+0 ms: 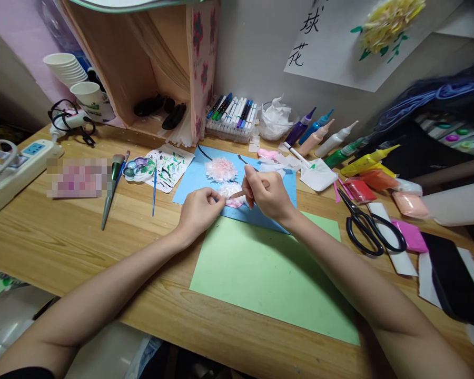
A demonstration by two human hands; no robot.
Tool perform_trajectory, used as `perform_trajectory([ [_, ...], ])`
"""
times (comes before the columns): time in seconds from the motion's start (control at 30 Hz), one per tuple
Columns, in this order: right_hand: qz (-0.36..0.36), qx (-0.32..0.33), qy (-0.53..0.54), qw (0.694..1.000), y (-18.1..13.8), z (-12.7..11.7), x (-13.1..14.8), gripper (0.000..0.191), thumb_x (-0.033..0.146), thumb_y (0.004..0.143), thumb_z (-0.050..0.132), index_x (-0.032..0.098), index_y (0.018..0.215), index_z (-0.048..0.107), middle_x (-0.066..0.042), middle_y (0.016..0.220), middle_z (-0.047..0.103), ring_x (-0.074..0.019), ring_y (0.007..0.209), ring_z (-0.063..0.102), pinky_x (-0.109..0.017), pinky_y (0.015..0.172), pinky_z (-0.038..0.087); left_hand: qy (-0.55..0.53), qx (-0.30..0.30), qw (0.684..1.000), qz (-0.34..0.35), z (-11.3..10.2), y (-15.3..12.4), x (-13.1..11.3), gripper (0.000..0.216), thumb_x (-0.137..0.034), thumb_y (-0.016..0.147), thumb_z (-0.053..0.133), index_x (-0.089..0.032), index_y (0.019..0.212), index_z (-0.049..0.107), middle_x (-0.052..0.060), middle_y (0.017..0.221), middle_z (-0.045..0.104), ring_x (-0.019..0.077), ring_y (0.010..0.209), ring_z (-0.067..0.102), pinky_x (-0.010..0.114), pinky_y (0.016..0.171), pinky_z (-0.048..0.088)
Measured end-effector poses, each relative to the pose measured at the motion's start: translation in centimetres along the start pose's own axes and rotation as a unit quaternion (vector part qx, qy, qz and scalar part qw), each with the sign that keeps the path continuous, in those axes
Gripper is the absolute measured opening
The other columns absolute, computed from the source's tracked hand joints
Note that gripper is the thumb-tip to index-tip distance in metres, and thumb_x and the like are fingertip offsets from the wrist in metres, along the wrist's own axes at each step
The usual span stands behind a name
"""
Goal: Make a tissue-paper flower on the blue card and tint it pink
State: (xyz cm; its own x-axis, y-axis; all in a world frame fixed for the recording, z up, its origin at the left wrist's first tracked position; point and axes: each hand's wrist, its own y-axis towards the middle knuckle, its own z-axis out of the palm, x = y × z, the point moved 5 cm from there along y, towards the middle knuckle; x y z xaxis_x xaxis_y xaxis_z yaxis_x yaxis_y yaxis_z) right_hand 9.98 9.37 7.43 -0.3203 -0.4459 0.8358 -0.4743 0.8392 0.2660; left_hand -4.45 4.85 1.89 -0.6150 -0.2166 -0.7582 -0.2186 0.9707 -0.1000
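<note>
Right hand (266, 192) is clamped on a brown tool (238, 195), presumably for control; left hand (200, 209), fingertips together, apparently steadies the pink-white flower (230, 188) between them.

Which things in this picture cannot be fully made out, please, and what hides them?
All in the head view:
Lower flower: partly covered by the left hand and right hand.
Brown tool: its middle is hidden inside the right hand.
Pink item: detail lost to pixelation.
Wall sheet: cut off by the top edge.
Power strip: cut off by the left edge.
</note>
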Motion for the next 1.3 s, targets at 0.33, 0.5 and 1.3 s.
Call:
perform_trajectory([
  [0.33, -0.049, 0.001, -0.002, 0.999, -1.5, -0.2, -0.2, 0.061, 0.048, 0.095, 0.028, 0.020, 0.043, 0.041, 0.002, 0.036, 0.044, -0.0076, 0.036, 0.045, -0.022, 0.045, 0.037, 0.007, -0.001, 1.000, 0.003, 0.1, 0.0, 0.0, 0.027, -0.043, 0.076, 0.056, -0.018, 0.071, 0.065, 0.000, 0.057, 0.062, 0.0133, 0.055, 0.054, 0.023, 0.052, 0.031],
  [0.5, -0.058, 0.003, -0.025, 0.998, -1.4, 0.3, -0.3, 0.061, 0.048, 0.095, 0.028, 0.019, 0.042, 0.040, 0.001, 0.037, 0.048, -0.0076, 0.038, 0.045, -0.022, 0.049, 0.038, 0.012, -0.001, 1.000, 0.005, 0.1, 0.0, -0.1, 0.027, -0.043, 0.076, 0.055, -0.019, 0.071, 0.064, 0.000, 0.058, 0.062, 0.0130, 0.055, 0.054, 0.023, 0.052, 0.031],
  [1.3, 0.004, -0.180, 0.068, 0.981, -0.8, -6.2, -2.5, 0.046, 0.048, 0.092, 0.041, 0.019, 0.057, 0.047, 0.003, 0.046, 0.051, -0.0095, 0.042, 0.048, -0.022, 0.045, 0.037, 0.024, -0.011, 0.999, 0.018, -1.5, 0.7, 0.1, 0.034, -0.039, 0.082, 0.041, -0.019, 0.056, 0.051, -0.001, 0.054, 0.057, 0.0136, 0.057, 0.052, 0.024, 0.055, 0.031],
])
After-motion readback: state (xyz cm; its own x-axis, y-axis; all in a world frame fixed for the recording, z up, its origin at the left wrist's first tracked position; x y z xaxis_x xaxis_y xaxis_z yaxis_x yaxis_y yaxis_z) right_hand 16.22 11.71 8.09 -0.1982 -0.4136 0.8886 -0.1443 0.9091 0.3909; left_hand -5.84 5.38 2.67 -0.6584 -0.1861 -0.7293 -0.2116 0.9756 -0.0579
